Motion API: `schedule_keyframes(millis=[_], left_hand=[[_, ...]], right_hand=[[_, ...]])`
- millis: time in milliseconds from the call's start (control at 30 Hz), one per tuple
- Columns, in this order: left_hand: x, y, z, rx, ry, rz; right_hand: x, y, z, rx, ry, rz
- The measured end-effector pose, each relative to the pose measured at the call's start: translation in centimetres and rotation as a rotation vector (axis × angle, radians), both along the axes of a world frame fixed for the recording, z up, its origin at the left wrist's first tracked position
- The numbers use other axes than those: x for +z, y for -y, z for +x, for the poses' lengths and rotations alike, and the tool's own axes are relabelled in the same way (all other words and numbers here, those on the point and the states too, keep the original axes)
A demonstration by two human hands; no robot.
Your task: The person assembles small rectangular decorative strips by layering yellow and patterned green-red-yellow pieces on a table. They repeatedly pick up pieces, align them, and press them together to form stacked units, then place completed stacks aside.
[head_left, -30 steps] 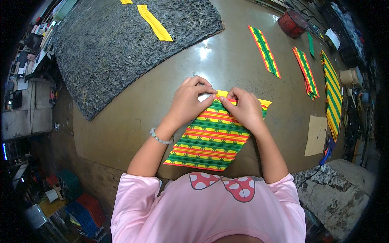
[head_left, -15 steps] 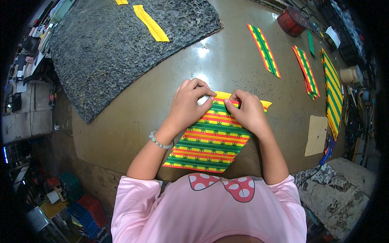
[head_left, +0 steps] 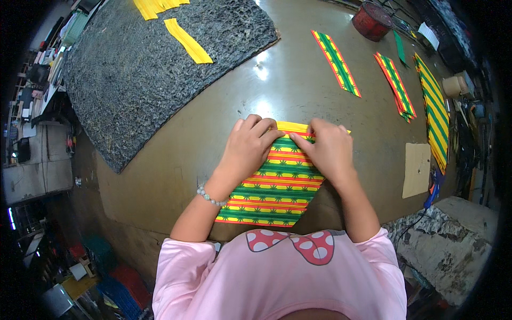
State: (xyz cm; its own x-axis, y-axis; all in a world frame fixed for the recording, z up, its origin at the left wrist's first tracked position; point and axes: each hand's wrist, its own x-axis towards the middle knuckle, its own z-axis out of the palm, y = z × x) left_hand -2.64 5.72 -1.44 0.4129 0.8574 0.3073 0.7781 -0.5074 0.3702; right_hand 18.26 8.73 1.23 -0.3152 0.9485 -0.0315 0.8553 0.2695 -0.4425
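Observation:
A slanted sheet, striped green, yellow and red with dark green leaf shapes, lies on the brown table in front of me. Along its far edge runs a yellow strip. My left hand has its fingers curled onto the far left part of that edge, the thumb and index at the border. From the other side my right hand pinches the edge, its thumb stretched inward over the red border. The strip's right end pokes out behind the right hand. Fingertips partly hide the edge.
A rough dark slab carries yellow strips at the back left. Striped strips and a bundle lie to the right, near a long striped stack, a cardboard piece and a red round tin.
My left hand has moved slightly nearer and its fingers have curled closer along the edge. My right thumb has slid left along the border. The view has shifted a little.

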Motion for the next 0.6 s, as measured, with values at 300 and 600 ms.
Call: schedule_keyframes(millis=[300, 600], left_hand=[[0.7, 1.1, 1.4, -0.003, -0.029, -0.016], [1.1, 2.2, 3.0, 0.050, -0.165, -0.024]], right_hand=[[-1.7, -1.5, 3.6, 0.062, -0.244, -0.191], [-2.2, -1.5, 3.9, 0.100, -0.256, -0.175]])
